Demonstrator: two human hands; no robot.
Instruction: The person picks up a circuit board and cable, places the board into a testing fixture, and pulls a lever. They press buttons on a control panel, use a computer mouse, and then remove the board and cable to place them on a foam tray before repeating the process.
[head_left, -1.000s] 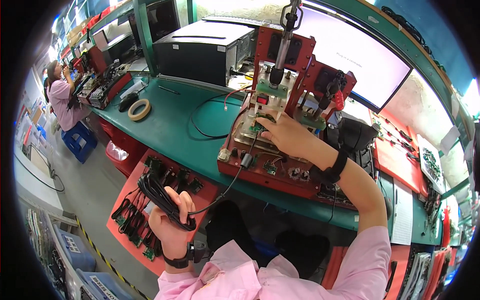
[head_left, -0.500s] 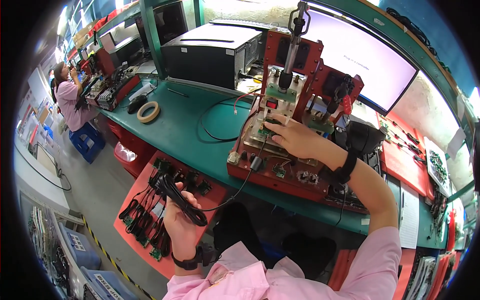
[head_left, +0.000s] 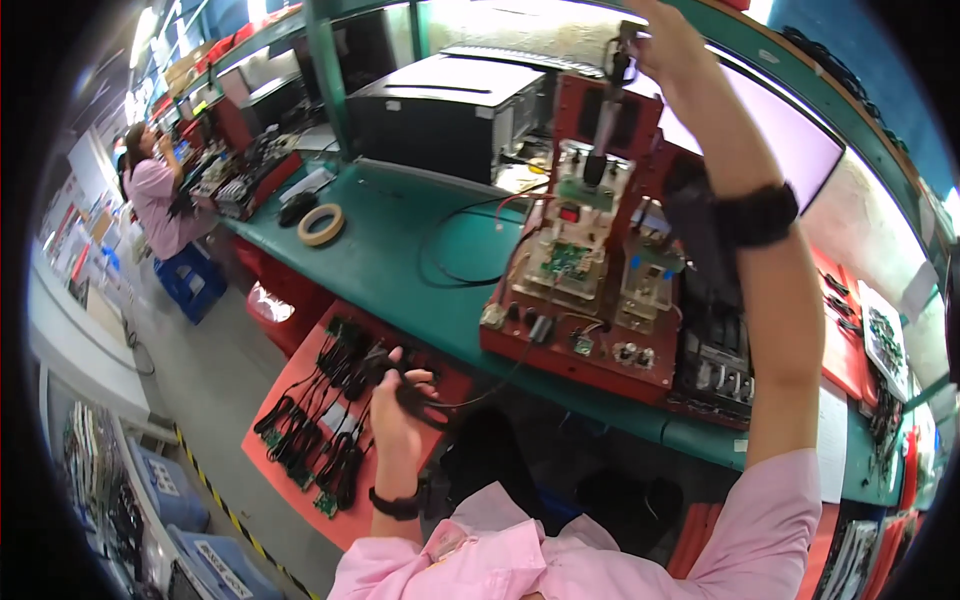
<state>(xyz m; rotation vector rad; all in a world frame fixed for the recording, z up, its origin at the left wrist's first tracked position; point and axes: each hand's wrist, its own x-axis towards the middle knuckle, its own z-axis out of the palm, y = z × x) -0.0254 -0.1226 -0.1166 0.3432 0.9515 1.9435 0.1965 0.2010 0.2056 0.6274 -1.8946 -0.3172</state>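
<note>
My left hand point(head_left: 393, 425) is closed around a coiled black cable point(head_left: 418, 403), above the red board of parts. From the coil the cable runs right to a small dark cylinder point(head_left: 541, 330) on the front of the red test fixture point(head_left: 600, 372). A green circuit board point(head_left: 568, 262) lies flat in the fixture's clear nest, below the raised press plate point(head_left: 592, 192). High on the fixture, my right hand point(head_left: 672, 55) grips the metal clamp lever point(head_left: 625, 52) at its top; the fingertips are partly cut off by the upper edge.
Several cabled circuit boards lie on the red board point(head_left: 290, 470) at the lower left. On the green bench point(head_left: 390, 240) are a tape roll point(head_left: 321, 225) and a loose black cable. A computer case point(head_left: 430, 125) and a monitor point(head_left: 790, 140) stand behind. A co-worker point(head_left: 155, 195) sits far left.
My right hand has left the circuit board and risen to the clamp lever. My left hand keeps the coiled cable, slightly shifted right in the picture as the view moved.
</note>
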